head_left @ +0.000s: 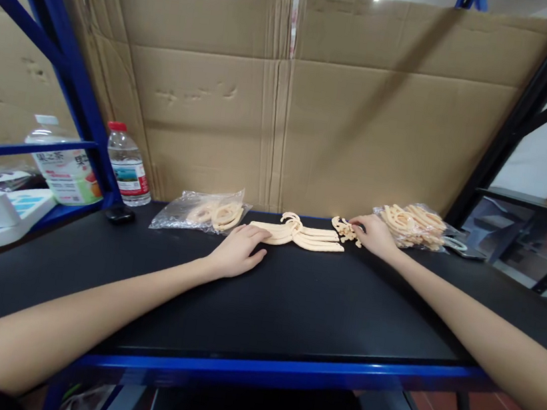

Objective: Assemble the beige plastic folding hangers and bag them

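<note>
Several beige clothes hangers [317, 239] lie side by side on the black tabletop, their hooks together at the middle. My left hand [238, 252] rests at their left end, fingers stretched out over the hanger arms and thumb apart. Just right of the hangers is a little pile of small beige pieces [338, 226], some of them curved. My right hand [375, 236] is at this pile with thumb and fingers bent together. Whatever may be between its fingertips is too small to make out.
Clear plastic bags with beige parts lie at left [212, 214] and right [412, 224]. A red-capped water bottle [127, 169], a larger labelled bottle [64, 167] and a black mouse [120, 214] are on the left. Cardboard [206, 102] walls the back; a blue rail [282, 371] edges the front.
</note>
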`<state>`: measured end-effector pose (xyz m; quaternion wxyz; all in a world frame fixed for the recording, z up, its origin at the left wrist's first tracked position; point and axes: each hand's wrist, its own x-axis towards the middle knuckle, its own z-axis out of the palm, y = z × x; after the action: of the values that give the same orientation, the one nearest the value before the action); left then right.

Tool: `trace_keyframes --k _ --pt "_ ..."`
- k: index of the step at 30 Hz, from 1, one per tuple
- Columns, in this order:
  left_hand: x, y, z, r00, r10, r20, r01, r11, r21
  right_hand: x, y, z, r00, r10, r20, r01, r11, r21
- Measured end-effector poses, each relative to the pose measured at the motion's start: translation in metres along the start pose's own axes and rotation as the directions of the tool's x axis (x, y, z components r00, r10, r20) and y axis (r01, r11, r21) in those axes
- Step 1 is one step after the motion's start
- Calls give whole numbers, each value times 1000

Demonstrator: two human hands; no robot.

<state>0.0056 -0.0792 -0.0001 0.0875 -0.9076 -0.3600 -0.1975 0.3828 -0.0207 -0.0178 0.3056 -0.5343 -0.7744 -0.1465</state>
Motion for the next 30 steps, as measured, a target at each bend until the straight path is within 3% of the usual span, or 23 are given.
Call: trace_keyframes --k 9,15,24,30 --pt "1 -3 4 999 -34 28 34 999 -21 10 3 13 972 -206 115 197 977 82" --pt "2 -3 5 1000 -30 7 31 999 -29 12 8 19 962 -238 132 226 969 103" --pt "5 -3 4 997 -64 -33 62 996 -70 9 4 12 958 -275 82 265 957 115" --pt "8 -5 6 999 -28 -25 25 992 -127 6 -10 -3 954 -272 -125 284 955 87"
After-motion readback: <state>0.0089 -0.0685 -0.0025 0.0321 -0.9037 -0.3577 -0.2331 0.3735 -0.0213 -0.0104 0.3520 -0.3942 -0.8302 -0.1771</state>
